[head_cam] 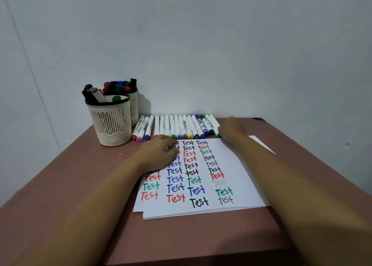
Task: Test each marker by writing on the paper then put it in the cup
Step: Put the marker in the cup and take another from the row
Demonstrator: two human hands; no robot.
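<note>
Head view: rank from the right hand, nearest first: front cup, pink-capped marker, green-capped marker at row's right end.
1. Green-capped marker, right end of row, at the right hand.
2. Pink-capped marker, left part of row.
3. Front cup, far left.

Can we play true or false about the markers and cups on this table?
1. The front cup and the back cup both hold markers. True.
2. The paper is blank. False: "Test" is written on it many times, in several colours.
3. A row of markers lies along the paper's far edge. True.
4. The left hand lifts a marker in the air. False: it rests on the paper.
5. The right hand is at the left end of the row. False: it is at the right end.
</note>
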